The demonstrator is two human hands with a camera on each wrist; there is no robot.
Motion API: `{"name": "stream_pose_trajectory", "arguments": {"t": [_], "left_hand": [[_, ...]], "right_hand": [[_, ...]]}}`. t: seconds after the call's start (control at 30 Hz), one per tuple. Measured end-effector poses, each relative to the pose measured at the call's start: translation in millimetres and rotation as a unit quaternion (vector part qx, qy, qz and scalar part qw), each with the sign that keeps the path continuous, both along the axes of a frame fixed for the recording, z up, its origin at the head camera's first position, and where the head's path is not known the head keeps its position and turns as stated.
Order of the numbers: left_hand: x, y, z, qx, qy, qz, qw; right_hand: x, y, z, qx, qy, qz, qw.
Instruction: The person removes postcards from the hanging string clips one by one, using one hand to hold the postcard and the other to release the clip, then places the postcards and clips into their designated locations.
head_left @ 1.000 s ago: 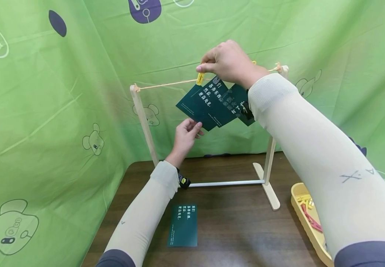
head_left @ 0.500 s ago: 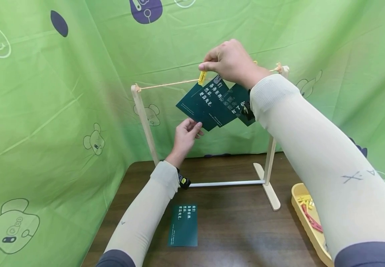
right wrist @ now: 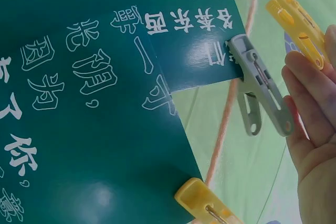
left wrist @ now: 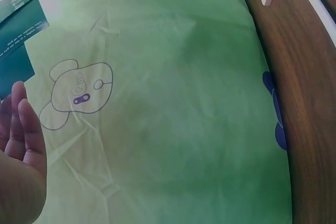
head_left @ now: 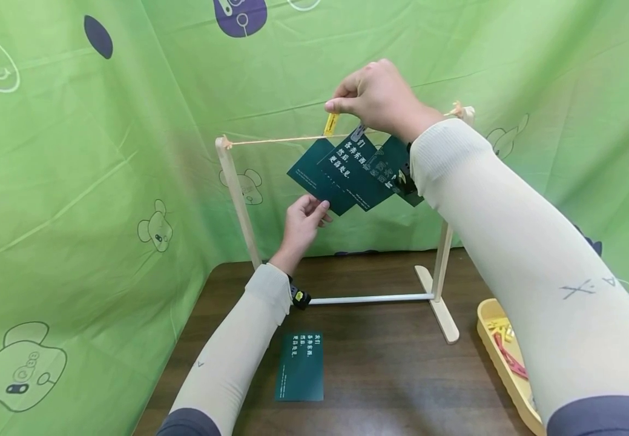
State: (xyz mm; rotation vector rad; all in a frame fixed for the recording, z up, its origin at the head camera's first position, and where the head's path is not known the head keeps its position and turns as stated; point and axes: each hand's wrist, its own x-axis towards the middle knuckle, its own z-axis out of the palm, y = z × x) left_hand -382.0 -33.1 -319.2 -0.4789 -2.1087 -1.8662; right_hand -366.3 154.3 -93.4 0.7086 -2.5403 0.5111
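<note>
In the head view, my left hand [head_left: 304, 221] pinches the lower edge of the leftmost dark green printed card [head_left: 314, 166] between thumb and fingers. Above that card's top corner, my right hand [head_left: 382, 97] pinches a yellow clothespin [head_left: 331, 123] by its handle end. The clothespin's tip is close to the orange string [head_left: 276, 140]; whether it grips string or card I cannot tell. A grey clothespin [right wrist: 260, 82] fastens a second card [right wrist: 202, 51] to the string. Another yellow clothespin [right wrist: 202, 200] holds a third, overlapping card [right wrist: 94, 145], partly behind my right wrist.
A wooden frame [head_left: 236, 200] with a white lower bar [head_left: 371, 300] carries the string. Another green card [head_left: 299, 366] lies on the brown table [head_left: 390, 369]. At the right, a yellow tray [head_left: 488, 336] contains yellow and red clothespins. Green printed cloth [head_left: 292, 79] hangs behind.
The right hand and yellow clothespin have shifted slightly right. The string near them has dropped and runs more level. The second and third cards have moved slightly down and right; the left hand stays put.
</note>
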Motion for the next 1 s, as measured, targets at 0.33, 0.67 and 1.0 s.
{"name": "stream_pose_trajectory", "arguments": {"t": [0.33, 0.67, 1.0], "left_hand": [[0.9, -3.0, -7.0, 0.0, -0.002, 0.008, 1.0], [1.5, -9.0, -12.0, -0.007, -0.006, 0.018, 0.9998], [2.8, -14.2, -14.9, -0.008, -0.012, 0.021, 0.9997]], "right_hand": [[0.1, 1.8, -1.6, 0.004, -0.006, -0.007, 1.0], [2.5, 6.1, -1.9, 0.0, -0.005, -0.006, 1.0], [4.7, 11.9, -2.7, 0.006, -0.005, -0.004, 1.0]]}}
